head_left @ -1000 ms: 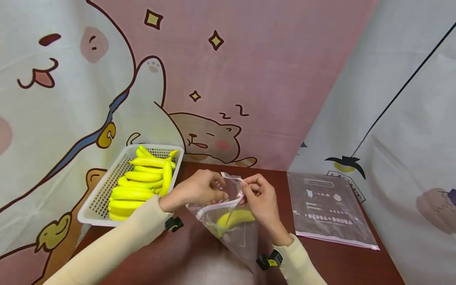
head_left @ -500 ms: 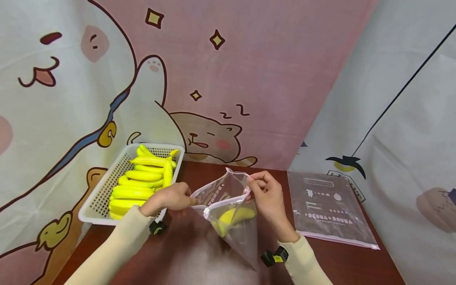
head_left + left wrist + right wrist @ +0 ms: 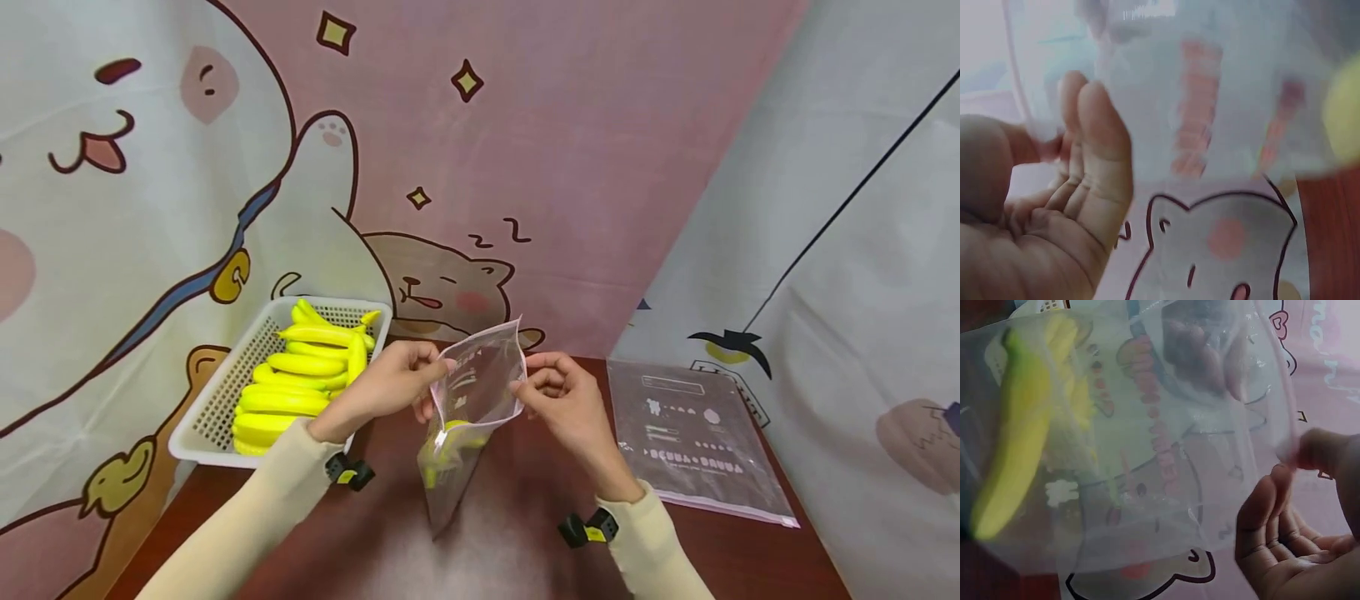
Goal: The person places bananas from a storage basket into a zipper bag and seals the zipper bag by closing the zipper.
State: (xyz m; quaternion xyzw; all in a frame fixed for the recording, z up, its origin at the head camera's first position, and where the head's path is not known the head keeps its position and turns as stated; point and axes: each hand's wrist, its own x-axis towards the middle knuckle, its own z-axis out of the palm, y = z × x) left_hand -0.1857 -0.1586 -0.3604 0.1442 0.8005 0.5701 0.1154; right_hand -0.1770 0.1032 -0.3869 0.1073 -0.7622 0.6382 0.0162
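Observation:
A clear zip bag (image 3: 480, 379) with a pink-edged mouth hangs over the table, mouth spread and facing up. Inside, near its bottom, lies a yellow banana (image 3: 1022, 431), seen through the plastic. My left hand (image 3: 390, 385) pinches the left side of the mouth between thumb and fingers. The right hand (image 3: 566, 404) pinches the opposite rim, and its pinch on the edge shows in the right wrist view. A white zip slider (image 3: 441, 437) sits at the near corner of the mouth.
A white perforated basket (image 3: 213, 408) holding several bananas (image 3: 288, 400) stands at the left. Another zip bag (image 3: 697, 433) lies flat on the dark red table (image 3: 375, 533) at the right. Printed cloth (image 3: 585, 167) walls the back and sides.
My left hand moved from inside the mouth out to the left, then up to the bag's left rim. The bag has been raised and turned more upright, and the banana has slid lower.

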